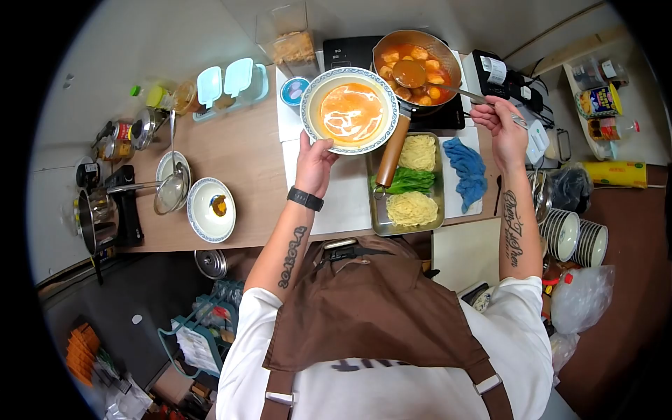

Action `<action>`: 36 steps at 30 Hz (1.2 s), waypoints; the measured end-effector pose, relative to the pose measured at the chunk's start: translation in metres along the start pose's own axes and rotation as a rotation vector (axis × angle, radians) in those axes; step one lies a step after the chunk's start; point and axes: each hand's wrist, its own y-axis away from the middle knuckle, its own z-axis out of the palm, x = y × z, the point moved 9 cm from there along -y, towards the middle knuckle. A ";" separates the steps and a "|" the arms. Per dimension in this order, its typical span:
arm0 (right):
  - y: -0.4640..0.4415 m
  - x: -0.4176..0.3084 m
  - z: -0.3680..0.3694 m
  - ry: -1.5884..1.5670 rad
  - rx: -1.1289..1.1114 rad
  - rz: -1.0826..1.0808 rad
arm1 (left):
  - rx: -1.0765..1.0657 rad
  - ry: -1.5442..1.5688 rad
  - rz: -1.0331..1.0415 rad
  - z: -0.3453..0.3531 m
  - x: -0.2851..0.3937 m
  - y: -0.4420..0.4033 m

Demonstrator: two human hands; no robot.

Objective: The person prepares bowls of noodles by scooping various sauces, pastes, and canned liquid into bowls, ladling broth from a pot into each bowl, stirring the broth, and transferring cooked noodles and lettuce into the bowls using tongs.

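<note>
My left hand (316, 162) grips the near-left rim of a patterned white bowl (310, 105) with orange soup in it. My right hand (505, 126) has its fingers around the handle of a ladle (409, 73). The ladle's cup, filled with reddish-brown broth, is over the pot (448, 52), just right of the bowl. Orange broth and several chunks fill the pot, whose wooden handle (393, 152) points toward me. Below it, a metal tray (374, 218) holds two noodle portions (411, 208) with leafy greens (404, 180) between them.
A blue cloth (465, 171) lies right of the tray. On the left stand a bowl with brown and yellow seasoning (211, 234), a strainer (170, 194) and a lidded container (260, 87). Stacked bowls (560, 234) are at right.
</note>
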 end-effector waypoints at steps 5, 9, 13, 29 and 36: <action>0.017 -0.025 0.019 -0.009 -0.082 -0.024 | 0.006 0.002 -0.008 -0.003 -0.004 -0.002; 0.032 -0.026 0.044 0.004 -0.162 0.003 | 0.000 0.001 -0.006 -0.002 -0.003 -0.002; 0.045 -0.016 0.064 0.079 -0.285 -0.012 | -0.003 -0.001 -0.007 0.000 -0.002 -0.001; 0.035 -0.019 0.037 0.451 -0.154 -0.298 | -0.007 0.005 -0.008 0.000 -0.001 -0.001; 0.015 0.015 0.013 0.342 -0.024 -0.172 | -0.010 0.004 -0.004 -0.001 -0.002 -0.001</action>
